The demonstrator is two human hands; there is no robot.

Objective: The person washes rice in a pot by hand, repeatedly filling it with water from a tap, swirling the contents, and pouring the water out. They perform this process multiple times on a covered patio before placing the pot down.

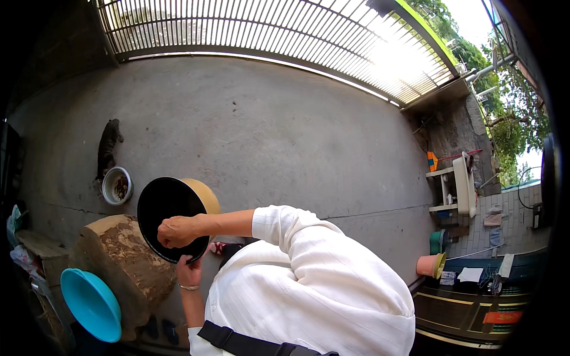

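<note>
A deep round pot (pixel 155 202), black inside and tan outside, is tipped so that its mouth faces left, beside a large wood block (pixel 127 255). My left hand (pixel 189 272), with a bracelet at the wrist, grips the lower rim of the pot. Across the pot's mouth reaches my right arm, and my right hand (pixel 176 231) is closed in a fist in front of the dark inside. Whatever its fingers hold, if anything, is hidden. Just left of the pot stands a white bowl (pixel 107 187) with brownish bits in it.
A dark striped cat (pixel 108 142) is on the concrete floor (pixel 267 130) behind the bowl. A turquoise basin (pixel 89 302) leans by the wood block. Far off runs a slatted metal gate (pixel 249 29). At right are a pink bucket (pixel 426 266) and a pale sink (pixel 463 185).
</note>
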